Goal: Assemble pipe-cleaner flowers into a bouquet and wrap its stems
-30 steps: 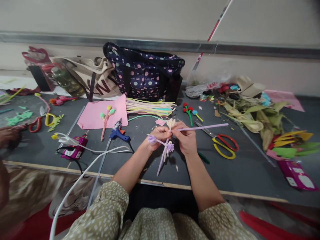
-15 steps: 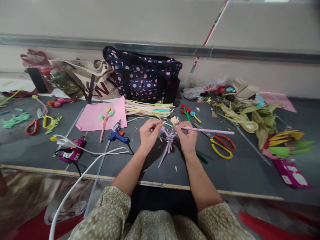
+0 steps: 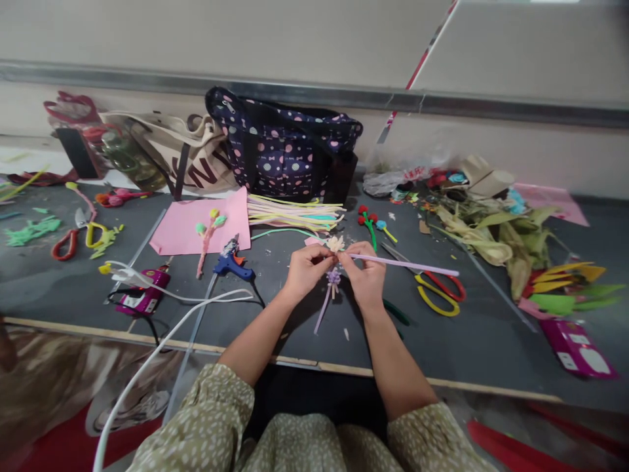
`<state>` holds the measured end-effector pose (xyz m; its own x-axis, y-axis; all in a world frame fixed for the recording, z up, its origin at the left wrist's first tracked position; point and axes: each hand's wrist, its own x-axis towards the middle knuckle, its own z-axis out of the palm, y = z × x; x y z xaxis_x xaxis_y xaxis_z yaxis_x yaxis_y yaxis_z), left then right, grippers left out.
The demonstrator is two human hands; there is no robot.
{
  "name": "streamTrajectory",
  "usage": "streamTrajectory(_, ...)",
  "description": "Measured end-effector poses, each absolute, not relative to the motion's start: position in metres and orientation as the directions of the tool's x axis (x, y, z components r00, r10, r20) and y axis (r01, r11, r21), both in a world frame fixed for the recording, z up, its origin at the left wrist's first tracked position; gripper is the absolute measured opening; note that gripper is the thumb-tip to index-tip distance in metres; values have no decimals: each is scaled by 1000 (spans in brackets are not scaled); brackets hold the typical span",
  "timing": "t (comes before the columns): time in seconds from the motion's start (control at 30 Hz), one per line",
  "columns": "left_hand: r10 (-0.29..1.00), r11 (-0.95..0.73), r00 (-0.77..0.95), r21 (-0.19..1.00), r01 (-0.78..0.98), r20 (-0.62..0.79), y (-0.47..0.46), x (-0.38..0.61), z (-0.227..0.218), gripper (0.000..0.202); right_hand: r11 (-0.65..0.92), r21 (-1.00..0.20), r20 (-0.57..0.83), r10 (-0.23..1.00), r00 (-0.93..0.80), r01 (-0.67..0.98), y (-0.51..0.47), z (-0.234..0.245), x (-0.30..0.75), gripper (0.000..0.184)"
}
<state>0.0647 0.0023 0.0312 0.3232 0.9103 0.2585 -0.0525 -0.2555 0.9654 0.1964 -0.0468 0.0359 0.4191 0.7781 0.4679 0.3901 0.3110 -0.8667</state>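
Both hands meet over the middle of the table, fingertips almost touching. My left hand [image 3: 309, 270] is closed in a pinch on the upper part of a purple pipe-cleaner flower [image 3: 333, 278], whose exact hold is hidden by the fingers. The flower's lavender stem [image 3: 323, 311] hangs down toward me. In the thumb and fingers of my right hand [image 3: 366, 274] is a lavender pipe cleaner [image 3: 413, 264], its long free end pointing right. A cream blossom-like piece [image 3: 336, 244] shows just above the fingertips.
Red-and-yellow scissors [image 3: 437, 292] lie to the right, a blue glue gun [image 3: 232, 263] to the left with a white cable [image 3: 181, 321]. Behind are a pipe-cleaner bundle [image 3: 295, 213], pink sheet [image 3: 179, 226] and navy bag [image 3: 285, 147]. Dried husks [image 3: 484, 239] lie at right.
My hands have come closer together, the left moving right to the right hand's fingertips. They now cover the top of the purple flower. The view has shifted slightly.
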Motion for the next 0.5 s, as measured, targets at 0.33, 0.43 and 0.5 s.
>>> streamTrajectory(0.33, 886, -178, 405, 972, -154, 226, 2, 58, 41, 21, 325, -941, 337, 863, 376, 98, -43, 29, 199, 11)
streamTrajectory(0.43, 883, -98, 433, 972, -212, 184, 2, 57, 43, 24, 326, -945, 297, 874, 385, -10, -42, 29, 196, 10)
streamTrajectory(0.5, 879, -36, 451, 967, -254, 151, 3, 57, 43, 26, 313, -947, 264, 888, 378, -75, -42, 30, 195, 9)
